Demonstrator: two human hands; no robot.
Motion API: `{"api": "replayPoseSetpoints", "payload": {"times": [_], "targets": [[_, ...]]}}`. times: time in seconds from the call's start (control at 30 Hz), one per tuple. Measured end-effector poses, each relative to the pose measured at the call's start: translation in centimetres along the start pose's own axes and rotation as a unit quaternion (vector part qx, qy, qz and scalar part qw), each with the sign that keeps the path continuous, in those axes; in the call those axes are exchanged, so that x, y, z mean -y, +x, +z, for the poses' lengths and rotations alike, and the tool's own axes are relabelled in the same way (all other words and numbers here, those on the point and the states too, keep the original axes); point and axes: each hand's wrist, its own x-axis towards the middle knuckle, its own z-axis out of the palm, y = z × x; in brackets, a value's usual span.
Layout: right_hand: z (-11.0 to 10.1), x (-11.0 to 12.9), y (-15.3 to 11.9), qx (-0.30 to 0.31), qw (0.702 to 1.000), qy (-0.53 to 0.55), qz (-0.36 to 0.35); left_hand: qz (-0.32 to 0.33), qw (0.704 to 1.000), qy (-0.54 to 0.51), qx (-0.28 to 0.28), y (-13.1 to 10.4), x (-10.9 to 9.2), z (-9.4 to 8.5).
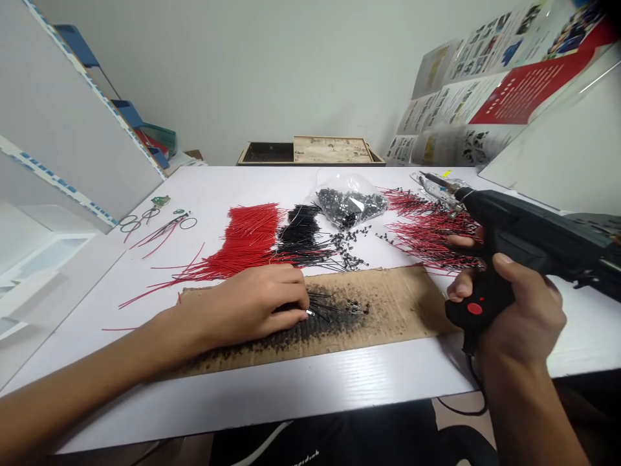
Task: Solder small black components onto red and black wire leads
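Observation:
My left hand (pixel 276 301) rests on a cardboard strip (pixel 407 298), thumb and finger pinched on a small shiny-ended part (pixel 310 313). Its rear is hidden by my fingers. Just right of the fingertips, black wires (pixel 323 304) lie over the dark-stained cardboard, with small metal-and-black pieces (pixel 358 308) at their far side. My right hand (pixel 519 317) is wrapped round the grip of a black soldering gun (pixel 514 226) with a red button. The gun is raised over the table's right side, its metal tip pointing to the far left, apart from the cardboard.
Behind the cardboard lie red wires (pixel 252 226), black wires (pixel 299 233), and a clear bag (pixel 349 200) of small black parts. Loose parts (pixel 350 249) are scattered beside it. Red wires with black ends (pixel 422 233) lie at right. Scissors (pixel 140 220) are at left.

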Motion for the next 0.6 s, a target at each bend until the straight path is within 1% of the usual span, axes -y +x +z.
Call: {"api": "replayPoseSetpoints", "payload": {"times": [0.17,0.27,0.43,0.53,0.6], "targets": [[0.1,0.0,0.0,-0.004,1.0,-0.005,0.003,0.017,0.999,0.031,-0.028,-0.6,-1.2,0.5],[0.2,0.0,0.1,-0.01,1.0,0.0,-0.008,0.034,0.998,0.05,-0.026,-0.9,-1.8,0.9],[0.4,0.0,0.0,-0.002,1.0,-0.016,-0.02,0.039,0.997,0.066,-0.016,-1.1,-2.0,1.2],[0.3,0.1,-0.1,0.0,1.0,-0.023,-0.018,0.034,0.998,0.056,-0.024,-1.1,-1.8,0.7],[0.3,0.2,-0.1,-0.004,1.0,-0.023,-0.019,0.015,0.998,0.057,-0.03,-1.2,-1.3,-0.1]]}}
